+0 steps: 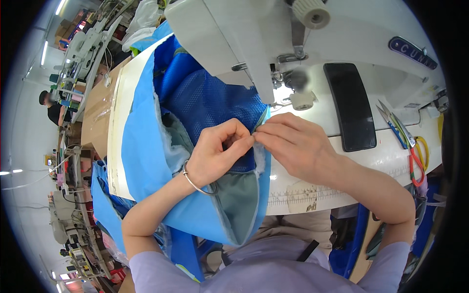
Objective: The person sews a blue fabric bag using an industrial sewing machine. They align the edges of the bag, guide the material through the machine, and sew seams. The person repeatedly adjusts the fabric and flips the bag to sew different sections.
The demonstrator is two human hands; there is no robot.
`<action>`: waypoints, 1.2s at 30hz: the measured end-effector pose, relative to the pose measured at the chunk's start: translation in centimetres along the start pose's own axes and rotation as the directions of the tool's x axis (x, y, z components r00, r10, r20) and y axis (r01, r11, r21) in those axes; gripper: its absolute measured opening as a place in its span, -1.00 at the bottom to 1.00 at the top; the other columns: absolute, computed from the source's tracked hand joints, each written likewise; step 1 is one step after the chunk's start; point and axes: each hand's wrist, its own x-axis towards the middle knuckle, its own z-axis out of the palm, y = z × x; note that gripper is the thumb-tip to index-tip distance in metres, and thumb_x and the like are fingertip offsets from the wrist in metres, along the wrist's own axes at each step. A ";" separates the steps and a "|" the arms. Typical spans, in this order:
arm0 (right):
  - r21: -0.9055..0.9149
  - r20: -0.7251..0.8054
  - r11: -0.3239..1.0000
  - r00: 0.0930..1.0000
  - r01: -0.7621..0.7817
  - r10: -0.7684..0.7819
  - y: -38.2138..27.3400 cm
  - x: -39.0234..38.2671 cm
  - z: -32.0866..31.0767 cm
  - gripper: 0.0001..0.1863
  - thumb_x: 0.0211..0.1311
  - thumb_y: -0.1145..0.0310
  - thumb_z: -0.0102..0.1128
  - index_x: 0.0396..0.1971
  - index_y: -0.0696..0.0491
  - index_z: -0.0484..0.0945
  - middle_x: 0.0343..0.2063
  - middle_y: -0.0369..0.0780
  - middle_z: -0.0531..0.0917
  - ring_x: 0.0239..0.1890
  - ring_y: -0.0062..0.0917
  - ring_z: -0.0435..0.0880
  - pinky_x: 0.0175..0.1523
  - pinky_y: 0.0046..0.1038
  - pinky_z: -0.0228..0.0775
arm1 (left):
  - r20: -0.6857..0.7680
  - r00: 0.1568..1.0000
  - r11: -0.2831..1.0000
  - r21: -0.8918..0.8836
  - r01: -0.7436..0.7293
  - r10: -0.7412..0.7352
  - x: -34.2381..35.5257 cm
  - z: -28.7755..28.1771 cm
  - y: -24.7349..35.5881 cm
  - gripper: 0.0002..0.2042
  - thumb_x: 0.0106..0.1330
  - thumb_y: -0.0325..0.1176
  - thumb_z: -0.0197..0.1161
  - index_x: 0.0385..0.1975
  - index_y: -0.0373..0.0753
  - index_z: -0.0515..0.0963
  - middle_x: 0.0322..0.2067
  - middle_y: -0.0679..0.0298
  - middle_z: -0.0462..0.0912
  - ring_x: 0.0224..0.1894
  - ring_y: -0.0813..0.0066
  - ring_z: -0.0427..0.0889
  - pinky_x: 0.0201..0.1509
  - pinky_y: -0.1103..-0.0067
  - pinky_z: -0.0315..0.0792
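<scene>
A blue garment piece (141,141), light blue outside with darker blue mesh lining (215,100) and grey-green fabric (238,195), drapes over the sewing table's front edge. Both hands meet at its edge, just in front of the white sewing machine's (220,39) needle area. With thumb and fingertips together, my left hand (220,146) pinches the fabric edge. My right hand (298,144) closes on the same edge from the other side, its fingertips touching the left ones. The exact bit of cloth between the fingers is hidden. A lit presser foot area (283,97) lies just beyond.
Right of the needle a black phone (349,105) lies on the machine bed. Thread snips (393,124) and red- and yellow-handled scissors (417,158) rest farther right. A cardboard box (97,112) stands at left. Other machines and a person (53,107) are in the left background.
</scene>
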 end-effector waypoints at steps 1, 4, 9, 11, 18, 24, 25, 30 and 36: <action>-0.025 0.029 1.000 1.000 0.011 -0.010 -0.1 0.0 -0.1 -0.70 -0.01 0.51 0.29 -0.18 0.14 0.65 -0.16 -0.23 0.65 -0.01 -0.37 0.60 -0.06 -0.40 0.58 | -0.021 1.000 0.998 0.055 0.019 -0.018 0.2 0.1 0.2 -0.82 0.41 -0.36 0.29 -0.39 -0.32 0.57 -0.58 0.41 0.54 -0.52 0.78 0.39 -0.46 0.68 0.29; -0.036 0.118 0.997 0.991 0.063 -0.058 -0.6 0.2 -0.6 -0.70 -0.02 0.48 0.30 -0.20 0.12 0.65 -0.12 -0.21 0.64 0.03 -0.34 0.59 0.02 -0.34 0.56 | -0.053 0.996 0.977 0.197 0.080 -0.071 0.9 0.0 1.1 -0.82 0.40 -0.36 0.29 -0.38 -0.34 0.58 -0.57 0.36 0.58 -0.54 0.75 0.48 -0.47 0.68 0.35; -0.031 0.171 0.990 0.976 0.140 -0.132 -0.5 0.1 -0.8 -0.70 -0.05 0.45 0.29 -0.23 0.13 0.63 -0.12 -0.19 0.62 0.08 -0.32 0.56 0.10 -0.31 0.53 | 0.046 0.985 0.944 0.298 0.144 -0.165 2.2 -0.3 2.0 -0.86 0.40 -0.39 0.26 -0.33 -0.35 0.59 -0.49 0.38 0.61 -0.53 0.76 0.54 -0.50 0.73 0.40; -0.054 0.171 0.978 0.966 0.204 -0.192 -0.5 0.2 -0.7 -0.70 -0.06 0.45 0.28 -0.23 0.15 0.62 -0.13 -0.18 0.61 0.09 -0.33 0.56 0.10 -0.32 0.52 | 0.009 0.987 0.968 0.197 0.156 -0.161 2.0 -0.5 1.5 -0.87 0.40 -0.39 0.26 -0.34 -0.33 0.60 -0.51 0.39 0.61 -0.53 0.75 0.55 -0.50 0.73 0.40; -0.137 0.195 0.963 0.960 0.231 -0.202 -0.8 0.5 -0.2 -0.74 -0.08 0.43 0.27 -0.33 0.21 0.61 -0.17 -0.11 0.64 0.02 -0.29 0.61 0.10 -0.34 0.52 | -0.037 0.993 0.992 -0.063 0.114 -0.116 2.2 -0.4 1.1 -0.85 0.35 -0.43 0.24 -0.42 -0.39 0.59 -0.58 0.39 0.60 -0.55 0.77 0.54 -0.48 0.69 0.41; -0.258 0.265 0.907 0.927 0.332 -0.264 -1.2 0.7 -1.0 -0.78 -0.16 0.42 0.25 -0.45 0.21 0.59 -0.33 -0.10 0.64 -0.13 -0.30 0.65 -0.05 -0.38 0.54 | 0.127 0.838 0.702 0.488 -0.519 0.531 2.4 -1.1 1.1 -0.90 0.22 -0.50 0.32 -0.31 -0.35 0.63 -0.34 0.15 0.71 -0.27 0.30 0.71 -0.17 0.48 0.56; -0.256 0.245 0.911 0.933 0.324 -0.263 -1.1 0.5 -1.0 -0.78 -0.19 0.43 0.25 -0.46 0.20 0.59 -0.34 -0.11 0.63 -0.16 -0.32 0.65 -0.09 -0.38 0.54 | 0.142 0.838 0.696 0.493 -0.522 0.528 2.2 -1.0 1.0 -0.83 0.20 -0.51 0.33 -0.21 -0.34 0.63 -0.24 0.13 0.71 -0.15 0.22 0.70 -0.04 0.44 0.55; -0.159 0.107 0.958 0.969 0.237 -0.222 -0.4 0.0 -0.1 -0.77 -0.24 0.44 0.24 -0.48 0.20 0.57 -0.40 -0.13 0.59 -0.23 -0.35 0.62 -0.19 -0.42 0.52 | 0.269 0.841 0.589 0.614 -0.525 0.470 0.3 -1.4 0.0 -0.55 0.16 -0.55 0.32 0.12 -0.28 0.61 0.11 0.08 0.65 0.20 0.09 0.62 0.27 0.29 0.51; -0.047 0.208 0.974 0.956 0.223 -0.209 -1.6 -0.4 -1.4 -0.72 -0.18 0.43 0.27 -0.38 0.22 0.61 -0.32 -0.10 0.64 -0.15 -0.33 0.65 -0.09 -0.41 0.57 | 0.316 0.814 0.513 0.651 -0.559 0.487 0.0 -1.6 -0.2 -0.52 0.16 -0.54 0.31 0.15 -0.25 0.61 0.16 0.14 0.61 0.18 0.09 0.59 0.26 0.27 0.49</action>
